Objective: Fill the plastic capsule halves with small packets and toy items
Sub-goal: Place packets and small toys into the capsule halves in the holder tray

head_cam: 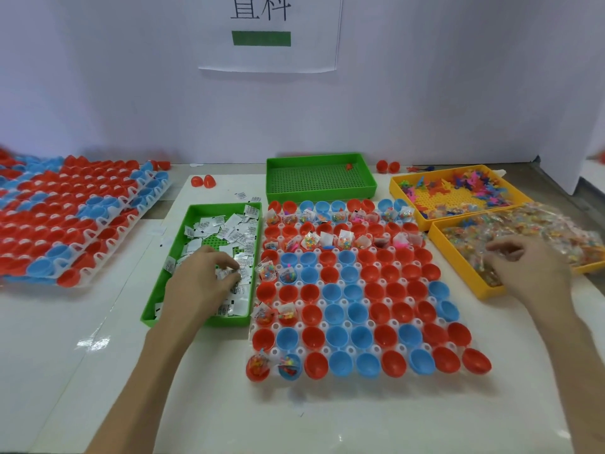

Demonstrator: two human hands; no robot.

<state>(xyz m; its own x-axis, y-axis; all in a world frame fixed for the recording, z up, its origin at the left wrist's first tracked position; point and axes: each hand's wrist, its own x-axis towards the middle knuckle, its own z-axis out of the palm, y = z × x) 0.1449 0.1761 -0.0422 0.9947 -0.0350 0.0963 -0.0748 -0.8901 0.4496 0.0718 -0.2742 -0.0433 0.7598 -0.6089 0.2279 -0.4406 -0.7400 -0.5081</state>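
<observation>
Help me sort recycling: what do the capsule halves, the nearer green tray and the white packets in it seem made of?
Capsule halves: likely thin moulded plastic, smooth and slightly glossy, uniform red or blue. Green tray: rigid plastic, semi-matte, with a moulded perforated floor. White packets: flat printed sachets, matte and creased; paper or film, unclear.

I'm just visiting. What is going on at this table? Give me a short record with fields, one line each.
Left hand: fingers curled down among small white paper packets in the near green plastic tray; grip unclear
Right hand: over clear bags of coloured beads in the near yellow plastic tray; blurred
Holder: white plastic grid of red and blue plastic capsule halves
Filled: some halves in the far rows and left two columns hold bags; most others empty
Spare: stacked capsule grids, far left
</observation>
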